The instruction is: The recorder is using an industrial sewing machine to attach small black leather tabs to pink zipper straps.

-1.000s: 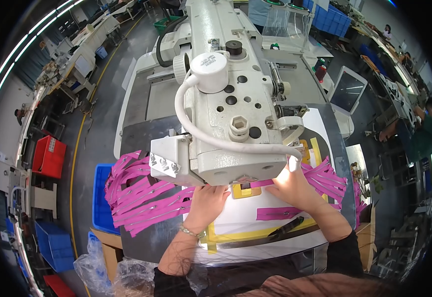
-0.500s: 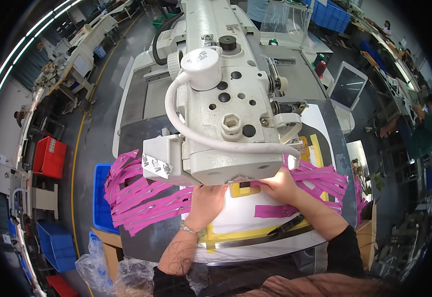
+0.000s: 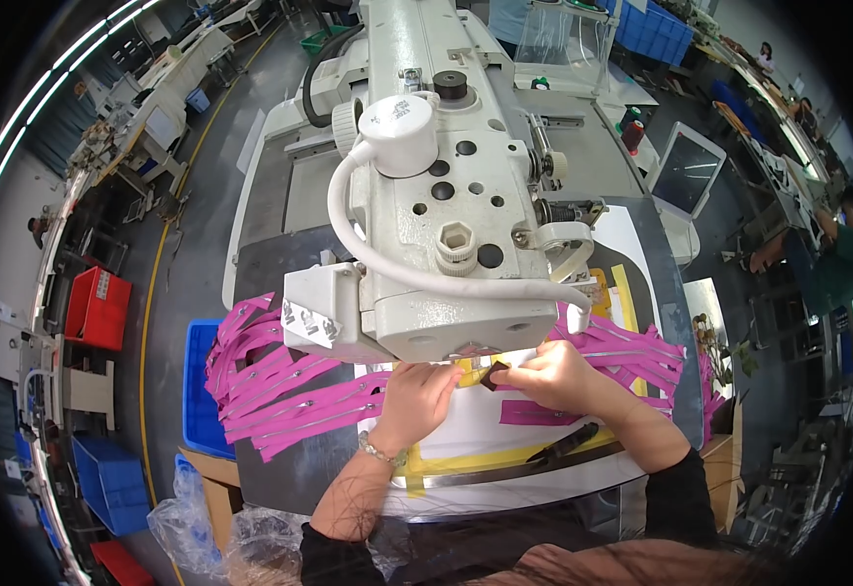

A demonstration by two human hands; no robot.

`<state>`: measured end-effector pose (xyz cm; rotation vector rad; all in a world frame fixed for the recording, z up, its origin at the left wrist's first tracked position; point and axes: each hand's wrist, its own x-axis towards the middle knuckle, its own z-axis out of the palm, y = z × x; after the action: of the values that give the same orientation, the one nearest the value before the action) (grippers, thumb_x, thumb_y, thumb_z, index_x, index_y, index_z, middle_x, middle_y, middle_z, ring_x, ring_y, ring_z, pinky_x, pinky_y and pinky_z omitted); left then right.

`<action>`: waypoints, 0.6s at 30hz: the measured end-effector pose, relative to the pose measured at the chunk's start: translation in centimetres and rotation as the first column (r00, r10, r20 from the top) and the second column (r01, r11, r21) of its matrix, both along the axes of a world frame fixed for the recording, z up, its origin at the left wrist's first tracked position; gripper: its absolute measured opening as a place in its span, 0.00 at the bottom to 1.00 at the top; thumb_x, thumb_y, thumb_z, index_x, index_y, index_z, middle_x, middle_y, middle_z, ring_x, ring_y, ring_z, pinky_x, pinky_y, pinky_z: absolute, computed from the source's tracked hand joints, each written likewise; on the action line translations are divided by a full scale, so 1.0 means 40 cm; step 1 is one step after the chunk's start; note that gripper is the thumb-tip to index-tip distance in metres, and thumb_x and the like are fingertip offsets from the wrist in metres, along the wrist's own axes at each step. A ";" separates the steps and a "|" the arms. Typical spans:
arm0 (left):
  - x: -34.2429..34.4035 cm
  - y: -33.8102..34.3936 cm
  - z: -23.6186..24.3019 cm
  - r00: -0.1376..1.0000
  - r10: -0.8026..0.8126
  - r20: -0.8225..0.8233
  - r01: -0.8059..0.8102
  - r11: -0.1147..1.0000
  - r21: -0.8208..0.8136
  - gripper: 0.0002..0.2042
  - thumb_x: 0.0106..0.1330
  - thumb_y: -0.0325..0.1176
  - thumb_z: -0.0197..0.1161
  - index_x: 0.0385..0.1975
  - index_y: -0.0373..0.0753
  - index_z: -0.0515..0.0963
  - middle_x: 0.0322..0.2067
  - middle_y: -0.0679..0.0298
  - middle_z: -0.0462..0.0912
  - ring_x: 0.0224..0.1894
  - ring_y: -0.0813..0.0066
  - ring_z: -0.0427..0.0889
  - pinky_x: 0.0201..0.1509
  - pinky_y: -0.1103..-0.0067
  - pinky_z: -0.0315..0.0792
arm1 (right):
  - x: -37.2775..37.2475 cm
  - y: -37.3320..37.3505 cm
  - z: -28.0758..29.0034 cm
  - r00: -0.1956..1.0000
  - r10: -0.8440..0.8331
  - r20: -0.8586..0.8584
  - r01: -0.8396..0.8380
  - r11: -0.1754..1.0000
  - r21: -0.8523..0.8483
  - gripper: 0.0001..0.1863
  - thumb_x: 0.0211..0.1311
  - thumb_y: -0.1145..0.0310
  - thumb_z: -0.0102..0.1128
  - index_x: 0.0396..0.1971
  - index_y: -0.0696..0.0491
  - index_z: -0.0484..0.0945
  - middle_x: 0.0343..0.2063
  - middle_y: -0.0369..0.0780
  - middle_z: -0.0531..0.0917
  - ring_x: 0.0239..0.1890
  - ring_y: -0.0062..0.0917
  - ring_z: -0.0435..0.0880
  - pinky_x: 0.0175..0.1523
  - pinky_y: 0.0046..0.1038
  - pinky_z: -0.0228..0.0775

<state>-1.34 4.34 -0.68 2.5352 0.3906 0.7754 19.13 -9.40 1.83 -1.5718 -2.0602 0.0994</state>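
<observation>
Below the front of a white sewing machine head [image 3: 465, 327], both of my hands work over a white sheet. My right hand [image 3: 563, 379] pinches a small dark brown piece [image 3: 493, 375], perhaps a tab. My left hand [image 3: 415, 398] rests beside a yellow frame [image 3: 467, 371], its fingers drawn together; what lies between them is hidden. Magenta zipper strips [image 3: 294, 391] with silvery teeth fan out past my left hand. More magenta strips [image 3: 631, 356] lie beyond my right hand. A short magenta piece [image 3: 534, 413] lies flat under my right wrist.
Dark thread snips [image 3: 563, 444] lie near the table's front edge by yellow tape [image 3: 475, 463]. A blue bin [image 3: 202, 391] stands left of the table. Clear plastic bags [image 3: 192, 518] hang lower left. A tilted screen [image 3: 688, 168] stands at right.
My right hand has drawn back slightly from under the machine head, bringing the dark brown piece into clearer view. My left fingers have shifted slightly right, toward the yellow frame.
</observation>
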 end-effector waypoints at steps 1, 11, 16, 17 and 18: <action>-0.003 -0.001 0.004 0.999 -0.021 -0.028 0.021 1.000 -0.004 0.02 0.61 0.29 0.61 0.32 0.40 0.79 0.26 0.66 0.83 0.30 0.66 0.81 0.39 0.71 0.70 | -0.005 -0.006 0.017 0.999 0.049 -0.009 -0.049 0.999 -0.001 0.13 0.47 0.73 0.61 0.36 0.46 0.82 0.13 0.30 0.78 0.13 0.22 0.75 0.21 0.25 0.65; 0.037 -0.031 0.014 0.976 -0.139 -0.166 0.165 0.974 0.158 0.07 0.58 0.34 0.64 0.35 0.43 0.77 0.29 0.68 0.78 0.37 0.72 0.79 0.44 0.74 0.68 | 0.003 -0.065 0.147 0.963 0.045 0.267 0.035 0.957 -0.289 0.03 0.49 0.71 0.58 0.25 0.50 0.74 0.13 0.33 0.76 0.16 0.29 0.77 0.23 0.28 0.64; 0.070 -0.046 0.005 0.977 -0.088 -0.195 0.128 0.971 0.201 0.12 0.58 0.38 0.65 0.40 0.45 0.78 0.33 0.68 0.78 0.41 0.73 0.77 0.47 0.74 0.66 | 0.008 -0.077 0.158 0.928 -0.025 0.372 0.141 0.946 -0.290 0.03 0.50 0.71 0.57 0.26 0.49 0.74 0.15 0.33 0.76 0.18 0.28 0.77 0.26 0.29 0.65; 0.069 -0.043 0.002 0.990 -0.074 -0.121 0.102 0.966 0.240 0.13 0.57 0.38 0.66 0.42 0.45 0.79 0.33 0.67 0.79 0.40 0.73 0.77 0.45 0.74 0.67 | 0.003 -0.078 0.170 0.915 -0.060 0.399 0.167 0.956 -0.241 0.05 0.50 0.71 0.57 0.29 0.49 0.76 0.16 0.32 0.75 0.18 0.27 0.76 0.27 0.28 0.64; 0.070 -0.043 0.005 0.990 -0.074 -0.120 0.101 0.965 0.242 0.13 0.57 0.38 0.66 0.42 0.45 0.79 0.33 0.67 0.79 0.40 0.73 0.77 0.45 0.74 0.67 | 0.001 -0.078 0.176 0.900 -0.098 0.425 0.196 0.962 -0.192 0.07 0.51 0.71 0.57 0.32 0.48 0.77 0.16 0.32 0.75 0.18 0.25 0.75 0.28 0.27 0.63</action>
<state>1.47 2.61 -0.47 2.8165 0.2263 0.6903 19.17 -12.52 8.86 -2.0330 -2.2989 -0.0584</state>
